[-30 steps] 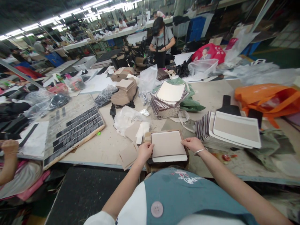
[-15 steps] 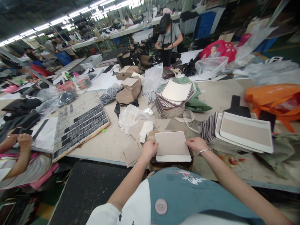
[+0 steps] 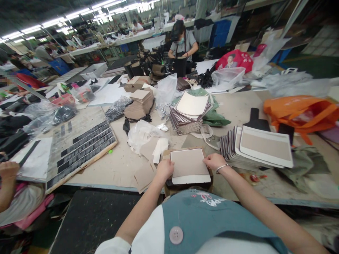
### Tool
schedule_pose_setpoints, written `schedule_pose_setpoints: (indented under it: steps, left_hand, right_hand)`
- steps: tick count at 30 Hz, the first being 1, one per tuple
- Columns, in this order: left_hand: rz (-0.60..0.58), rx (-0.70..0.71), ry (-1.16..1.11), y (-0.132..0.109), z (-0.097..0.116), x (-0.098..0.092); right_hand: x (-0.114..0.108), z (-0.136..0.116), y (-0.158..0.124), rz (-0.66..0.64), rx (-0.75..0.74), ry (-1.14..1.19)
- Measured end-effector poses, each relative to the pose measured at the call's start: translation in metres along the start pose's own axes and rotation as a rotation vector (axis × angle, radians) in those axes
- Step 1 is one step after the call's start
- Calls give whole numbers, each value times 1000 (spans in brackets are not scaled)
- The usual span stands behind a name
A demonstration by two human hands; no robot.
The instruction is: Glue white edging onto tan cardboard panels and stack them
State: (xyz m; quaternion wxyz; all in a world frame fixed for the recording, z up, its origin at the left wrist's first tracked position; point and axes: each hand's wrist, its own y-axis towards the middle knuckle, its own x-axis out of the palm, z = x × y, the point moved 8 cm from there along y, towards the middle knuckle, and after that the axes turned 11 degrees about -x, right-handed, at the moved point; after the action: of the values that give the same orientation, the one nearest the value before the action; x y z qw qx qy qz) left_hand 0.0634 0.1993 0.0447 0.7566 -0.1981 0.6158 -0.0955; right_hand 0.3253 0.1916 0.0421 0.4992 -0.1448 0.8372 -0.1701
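Note:
A tan panel with a white border (image 3: 189, 165) lies flat at the near edge of the worktable (image 3: 122, 165), right in front of me. My left hand (image 3: 164, 168) presses its left edge with curled fingers. At the panel's upper right corner, my right hand (image 3: 214, 161), wearing a thin bracelet, grips the edge. A fanned stack of similar panels (image 3: 265, 145) lies to the right. Another stack of panels (image 3: 191, 112) sits further back in the middle.
A board with dark strips (image 3: 84, 146) lies at the left. Loose tan cardboard pieces (image 3: 144, 174) and white paper (image 3: 144, 134) sit left of the panel. An orange bag (image 3: 302, 111) is at the right. A person (image 3: 182, 47) stands at the far side; another person's hand (image 3: 7, 171) shows at left.
The view swung slightly and came back. Both my hands stay on the panel's edges, with my right hand a little closer to the upper corner.

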Motion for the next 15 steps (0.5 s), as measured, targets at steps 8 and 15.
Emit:
schedule_pose_setpoints:
  steps: [8, 15]
  left_hand:
    - [-12, 15, 22, 2, 1, 2]
    - [-5, 36, 35, 2, 2, 2]
  right_hand:
    - [-3, -2, 7, -11, -17, -72]
    - [-5, -7, 11, -33, -59, -150]
